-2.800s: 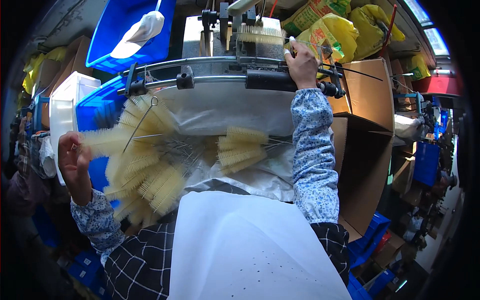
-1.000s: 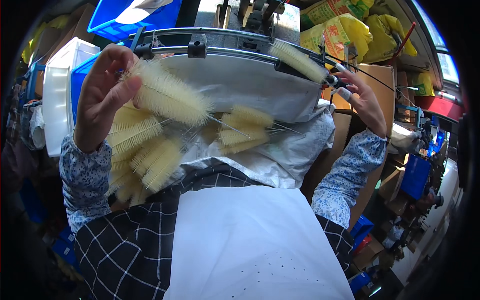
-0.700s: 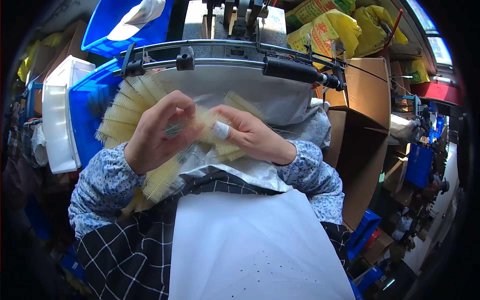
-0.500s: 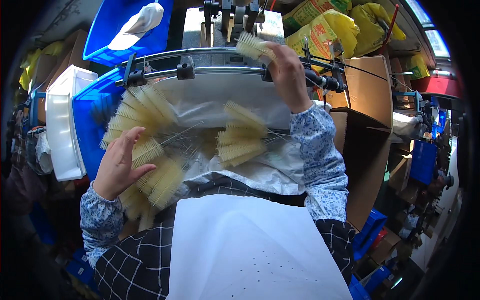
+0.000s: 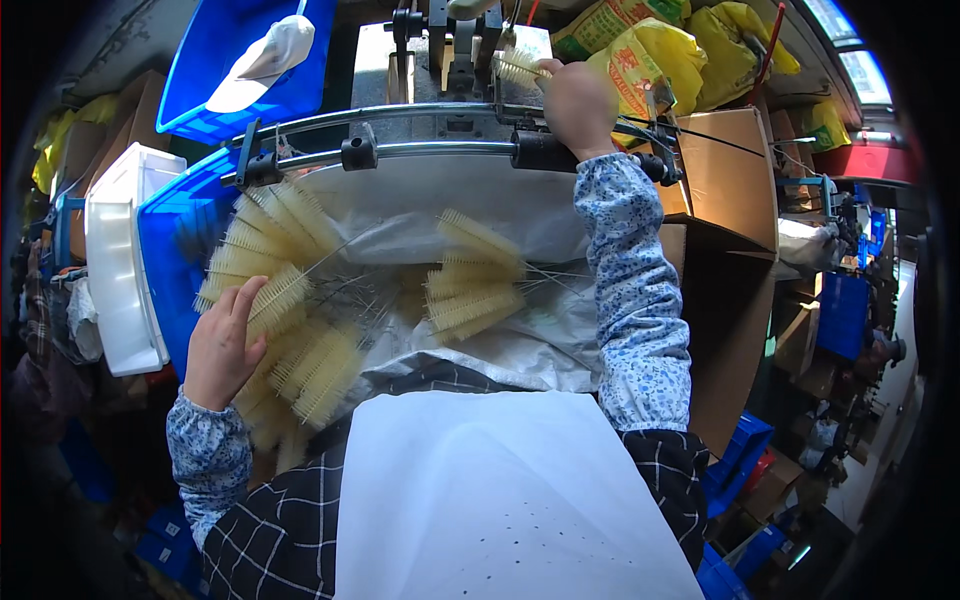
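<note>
Both hands work: left hand (image 5: 222, 345) spread on brushes (image 5: 290, 340) (cream bristles), right hand (image 5: 577, 103) pinching one brush (image 5: 518, 68)

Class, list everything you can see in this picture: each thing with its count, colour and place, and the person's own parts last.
Bottle brushes: many, cream bristles, left pile on white sheet.
Smaller brush pile: several, cream, centre.
Single brush: one, cream, at machine, in right hand.
Machine: one, grey, top centre.
Blue bins: two, top left and left.
White tub: one, far left.
Yellow sacks: several, top right.
Cardboard box: one, brown, right.
Left hand: on left pile.
Right hand: raised at machine.
</note>
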Demonstrator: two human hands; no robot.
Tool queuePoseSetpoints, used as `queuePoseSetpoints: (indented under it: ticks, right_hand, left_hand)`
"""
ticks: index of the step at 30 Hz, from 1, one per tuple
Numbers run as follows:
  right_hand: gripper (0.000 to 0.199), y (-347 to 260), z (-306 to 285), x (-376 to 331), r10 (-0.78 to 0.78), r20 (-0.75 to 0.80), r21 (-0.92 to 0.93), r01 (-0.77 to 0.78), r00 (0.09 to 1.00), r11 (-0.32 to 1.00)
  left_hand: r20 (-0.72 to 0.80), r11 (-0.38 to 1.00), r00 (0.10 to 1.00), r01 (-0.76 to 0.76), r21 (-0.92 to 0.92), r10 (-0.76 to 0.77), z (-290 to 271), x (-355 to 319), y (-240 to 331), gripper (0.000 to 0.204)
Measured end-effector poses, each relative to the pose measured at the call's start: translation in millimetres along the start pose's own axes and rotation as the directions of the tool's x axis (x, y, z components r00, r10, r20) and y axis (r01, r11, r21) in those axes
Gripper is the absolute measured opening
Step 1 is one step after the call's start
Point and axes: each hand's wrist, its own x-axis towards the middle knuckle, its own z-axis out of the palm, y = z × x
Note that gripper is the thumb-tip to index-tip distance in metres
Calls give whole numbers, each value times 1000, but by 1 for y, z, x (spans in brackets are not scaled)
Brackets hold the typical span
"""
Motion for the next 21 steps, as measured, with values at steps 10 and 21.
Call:
queuePoseSetpoints:
  ticks: [10,21]
  right_hand:
    - [32,2,4,0,-40,-33,26,41,999,999]
    - [37,22,25,26,-116,55,-29,118,992,993]
  left_hand:
    - [-95,995,995,-17,-96,7,-9,2,9,56]
    - [-233,957,970,-125,-263,63,-19,10,22,41]
